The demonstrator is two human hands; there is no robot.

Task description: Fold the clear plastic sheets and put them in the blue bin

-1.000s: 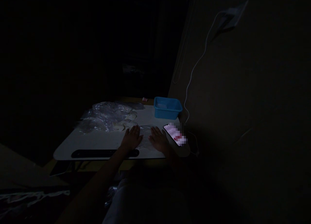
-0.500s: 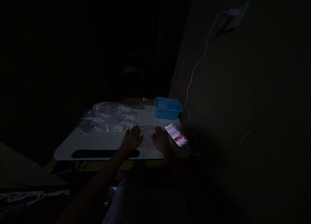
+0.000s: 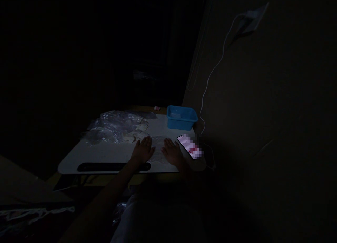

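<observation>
A thin clear plastic sheet or bag (image 3: 159, 148) lies flat on the white table (image 3: 102, 153). My left hand (image 3: 143, 150) rests flat at its left side, fingers stretched out. At its right side my right hand (image 3: 172, 151) lies palm down with the fingers extended. Neither hand grips anything. A crumpled heap of clear plastic (image 3: 113, 125) covers the back left of the table, with pale pieces (image 3: 135, 133) at its right edge. The light is very dim, so fine detail is lost.
A blue basin (image 3: 181, 118) stands at the back right. Near my right hand lies a lit phone (image 3: 188, 145). A white cable (image 3: 207, 83) hangs from a wall socket (image 3: 254, 18). Behind the table is a small pinkish-white item (image 3: 157, 108). A black slot strip (image 3: 102, 166) lines the front edge.
My right hand has slid slightly to the left over the plastic sheet, nearer my left hand. My left hand has stayed in place.
</observation>
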